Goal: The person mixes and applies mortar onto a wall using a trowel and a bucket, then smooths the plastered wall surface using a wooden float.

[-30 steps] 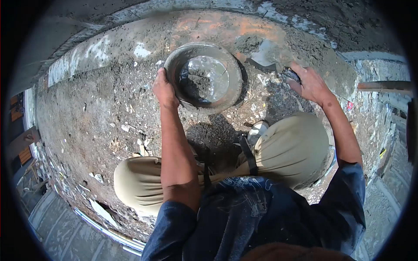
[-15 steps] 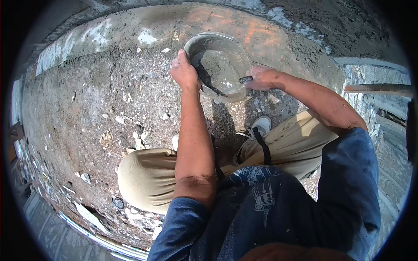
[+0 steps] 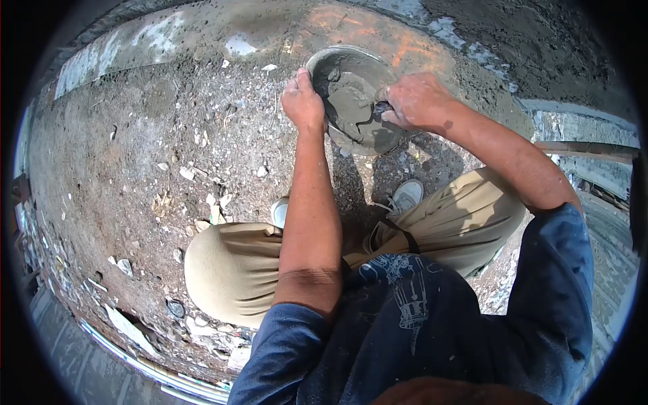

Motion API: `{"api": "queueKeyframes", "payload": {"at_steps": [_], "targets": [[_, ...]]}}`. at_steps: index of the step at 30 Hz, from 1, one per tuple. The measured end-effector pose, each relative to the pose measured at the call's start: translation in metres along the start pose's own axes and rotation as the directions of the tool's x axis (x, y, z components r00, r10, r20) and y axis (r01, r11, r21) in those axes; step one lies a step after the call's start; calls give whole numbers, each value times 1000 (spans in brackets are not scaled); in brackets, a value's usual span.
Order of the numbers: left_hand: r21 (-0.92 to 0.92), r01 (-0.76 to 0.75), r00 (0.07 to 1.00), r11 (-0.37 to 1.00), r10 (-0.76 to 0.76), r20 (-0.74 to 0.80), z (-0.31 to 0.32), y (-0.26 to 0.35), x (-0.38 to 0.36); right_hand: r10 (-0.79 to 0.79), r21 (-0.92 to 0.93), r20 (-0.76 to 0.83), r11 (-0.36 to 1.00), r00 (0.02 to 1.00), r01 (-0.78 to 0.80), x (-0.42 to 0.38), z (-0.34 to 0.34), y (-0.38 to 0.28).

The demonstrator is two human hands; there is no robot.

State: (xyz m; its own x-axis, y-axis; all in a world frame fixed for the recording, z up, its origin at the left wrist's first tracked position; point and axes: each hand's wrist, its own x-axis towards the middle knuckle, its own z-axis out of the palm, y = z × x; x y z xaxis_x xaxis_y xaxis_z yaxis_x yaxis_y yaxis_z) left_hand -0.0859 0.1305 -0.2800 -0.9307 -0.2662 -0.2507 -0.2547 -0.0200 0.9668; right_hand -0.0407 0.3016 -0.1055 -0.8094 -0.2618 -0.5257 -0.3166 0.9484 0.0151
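Note:
A round basin stands on the ground in front of me, holding wet grey mortar. My left hand is closed around the basin's left rim, thumb upward. At the opposite side, my right hand wraps the dark handle of a trowel. The trowel's thin bent neck reaches down into the mortar, and its blade is hidden there. Mortar smears the basin's inner wall and the fingers of my right hand.
Gravelly ground with stone chips and debris spreads to the left. Behind the basin runs a mortar-stained ledge with orange marks. A rusty bar juts in at the right. My shoe is close below the basin.
My right hand has risen over the basin's right rim and turned, with the trowel moving in the mortar. The mortar surface has shifted. My left hand keeps its grip on the rim.

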Motion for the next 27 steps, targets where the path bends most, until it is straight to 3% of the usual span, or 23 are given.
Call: {"api": "queueKeyframes", "payload": {"at_steps": [2, 5, 8, 10, 11, 12, 14, 17, 20, 22, 24, 27], "targets": [[9, -14, 1000, 1000, 14, 4, 3, 1, 1, 162, -42, -52, 985, 985, -164, 7, -20, 16], [48, -95, 995, 994, 95, -5, 10, -5, 6, 62, -252, -62, 965, 996, -76, 35, -6, 5], [70, -48, 999, 996, 47, 17, 4, 6, 5, -207, -352, 68, 910, 976, 217, 32, -23, -32], [71, -16, 1000, 997, 14, 27, 1, 5, 0, -353, -538, -1, 789, 936, 297, 32, -34, -20], [63, -29, 999, 998, 27, 24, 4, 5, 2, -422, -633, -29, 710, 906, 310, 37, -39, -7], [51, -44, 999, 998, 43, 23, 7, 5, 3, -514, -680, -161, 677, 843, 282, 47, -39, 14], [97, -48, 999, 994, 47, 7, 11, 9, 4, -676, -759, -380, 618, 632, 204, 69, -38, 62], [131, -71, 997, 989, 70, 17, 13, 9, 6, -461, -619, -320, 763, 828, 186, 68, -7, 84], [194, -74, 997, 978, 68, 37, 13, 27, 1, -116, -436, -177, 900, 977, 28, 48, 23, 74], [194, -44, 999, 980, 39, 31, 14, 30, -5, 128, -245, 50, 963, 991, -112, 36, 34, 53], [129, -1, 1000, 992, 2, -1, 16, 27, -6, 136, -151, 137, 982, 981, -115, 30, 65, 43], [-166, 54, 998, 985, -58, -16, 15, 16, 0, 176, 49, 337, 978, 925, -204, 20, 70, 29]]}}
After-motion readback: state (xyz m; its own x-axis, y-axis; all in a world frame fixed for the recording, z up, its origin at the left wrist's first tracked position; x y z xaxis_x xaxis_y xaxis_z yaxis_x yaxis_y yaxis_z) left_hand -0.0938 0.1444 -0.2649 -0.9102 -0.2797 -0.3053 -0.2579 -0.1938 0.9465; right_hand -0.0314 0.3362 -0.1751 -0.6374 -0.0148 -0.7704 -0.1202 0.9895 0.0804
